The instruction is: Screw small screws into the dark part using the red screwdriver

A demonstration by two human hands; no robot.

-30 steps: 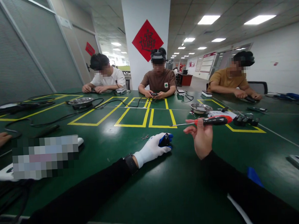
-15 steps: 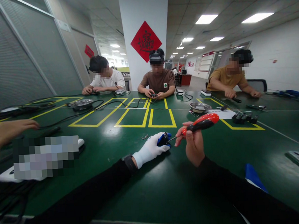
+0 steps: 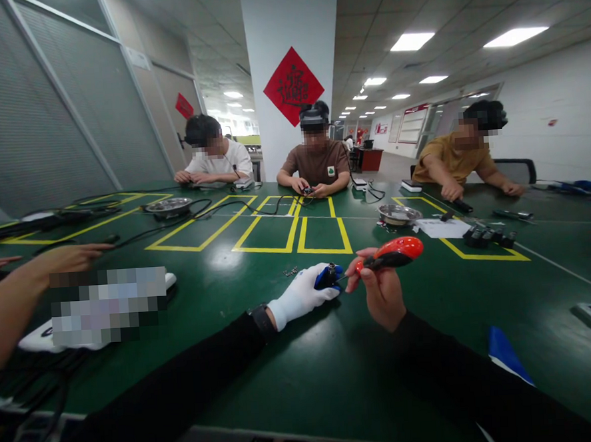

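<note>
On the near side of the green bench (image 3: 305, 380), ahead of the wearer, the gloved left hand (image 3: 304, 292) rests low with its fingers curled round a small black part (image 3: 330, 271). A short cylinder on the part stands upward, clear of the grip. The hold looks meant to steady the part against the bench, leaving its right side free for the tool.

The bare right hand (image 3: 384, 292) is partly closed, gripping a red-and-black screwdriver (image 3: 400, 250) near the front of its handle. Thumb and fingers pinch there while the handle's butt sticks out up and to the right; such a grip probably serves for aiming more than for force. The shaft slants down leftward to the part, though whether the tip is seated cannot be told.

Loose screws (image 3: 291, 272) lie just beyond the left hand, likely set there to be within reach. Farther right are a metal bowl (image 3: 400, 212), a sheet of paper (image 3: 443, 228) and a row of black pieces (image 3: 489, 237). At far left, another person's hand (image 3: 61, 267) reaches over the bench, well apart from both.
</note>
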